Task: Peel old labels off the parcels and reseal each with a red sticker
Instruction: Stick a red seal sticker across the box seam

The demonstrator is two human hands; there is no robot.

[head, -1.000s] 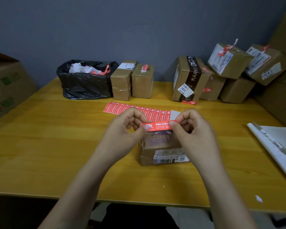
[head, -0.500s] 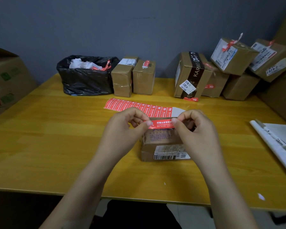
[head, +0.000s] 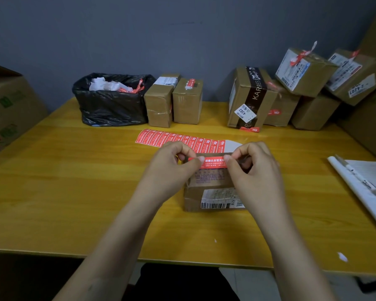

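A small brown parcel [head: 206,192] with a white barcode label on its near face stands on the yellow table [head: 74,192] in front of me. A red sticker [head: 213,162] with white print stretches across the parcel's top far edge. My left hand [head: 172,166] pinches the sticker's left end and my right hand [head: 252,168] pinches its right end. Behind my hands lies a strip of red stickers [head: 174,139] on white backing.
A black bin bag [head: 111,105] holding peeled paper sits at the back left, with two small parcels [head: 174,101] beside it. Several parcels [head: 291,90] are stacked at the back right. A notebook with a pen [head: 363,181] lies at right. Large cartons stand at both sides.
Both hands have lowered the red sticker from above the parcel down onto its top edge. The parcel has stayed in place.
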